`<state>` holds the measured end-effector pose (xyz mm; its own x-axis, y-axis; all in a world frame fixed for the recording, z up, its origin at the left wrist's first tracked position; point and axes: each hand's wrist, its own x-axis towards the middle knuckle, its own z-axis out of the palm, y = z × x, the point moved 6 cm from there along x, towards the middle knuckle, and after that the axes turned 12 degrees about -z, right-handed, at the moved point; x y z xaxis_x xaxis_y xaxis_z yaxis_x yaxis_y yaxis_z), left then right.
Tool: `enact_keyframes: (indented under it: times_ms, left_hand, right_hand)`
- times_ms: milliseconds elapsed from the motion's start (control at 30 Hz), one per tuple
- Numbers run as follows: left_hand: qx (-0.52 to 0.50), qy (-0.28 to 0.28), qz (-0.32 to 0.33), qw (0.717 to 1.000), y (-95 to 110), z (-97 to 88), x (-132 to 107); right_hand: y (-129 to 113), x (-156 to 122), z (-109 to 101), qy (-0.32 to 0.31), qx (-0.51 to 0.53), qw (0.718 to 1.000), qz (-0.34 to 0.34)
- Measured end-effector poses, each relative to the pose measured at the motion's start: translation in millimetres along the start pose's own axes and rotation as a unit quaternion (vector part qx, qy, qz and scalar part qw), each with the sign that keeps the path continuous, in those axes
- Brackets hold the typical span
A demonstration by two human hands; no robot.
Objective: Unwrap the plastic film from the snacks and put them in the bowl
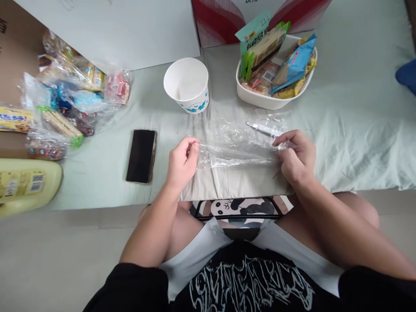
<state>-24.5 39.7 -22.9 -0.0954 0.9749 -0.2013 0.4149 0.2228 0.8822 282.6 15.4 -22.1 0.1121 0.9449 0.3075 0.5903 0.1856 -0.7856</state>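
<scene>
A clear plastic bag (235,149) is stretched between my two hands above the pale green sheet. Its left edge is pinched between the thumb and fingers of my left hand (182,162). My right hand (296,157) grips the gathered right end, its fingers closed. Just beyond the bag, close to my right fingertips, lies a slim silver tool (261,128) that looks like a craft knife; part of it is by the plastic. A white paper cup (191,97) with blue leaf prints stands past my left hand.
A white tub (273,104) of packaged snacks stands at the back right. On the left are a black phone (141,156), a pile of wrapped snacks (74,102) and a yellow-green jug (29,184). White (130,34) and red boxes (217,21) line the back.
</scene>
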Motion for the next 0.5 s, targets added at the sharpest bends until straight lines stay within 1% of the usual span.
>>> enact_keyframes:
  times_ms: [67, 133, 233, 333, 400, 500]
  left_hand:
    - [-0.013, -0.001, -0.009, 1.000, -1.4, -1.9, 6.1]
    - [-0.024, 0.011, -0.018, 0.999, -1.6, -6.8, 10.6]
    - [-0.052, 0.011, -0.040, 0.998, -1.2, -11.1, 13.5]
    - [-0.101, -0.037, -0.092, 0.990, -1.8, -5.5, 12.6]
    - [-0.117, -0.072, -0.135, 0.981, -2.0, -0.7, 10.6]
    - [-0.117, -0.104, -0.185, 0.970, -1.8, 0.9, 8.5]
  right_hand:
    - [-1.5, -0.8, 0.9, -0.031, 0.009, 0.999, 0.003]
    - [-1.7, -1.5, -0.8, -0.046, -0.008, 0.999, 0.011]
    - [-1.0, -2.1, -6.7, -0.024, -0.044, 0.999, 0.019]
    - [-2.2, -0.3, -10.1, 0.022, -0.009, 0.999, 0.023]
    - [-2.7, 3.5, -9.8, 0.040, 0.017, 0.998, 0.048]
    - [-1.5, 11.8, -5.3, 0.024, 0.014, 0.994, 0.107]
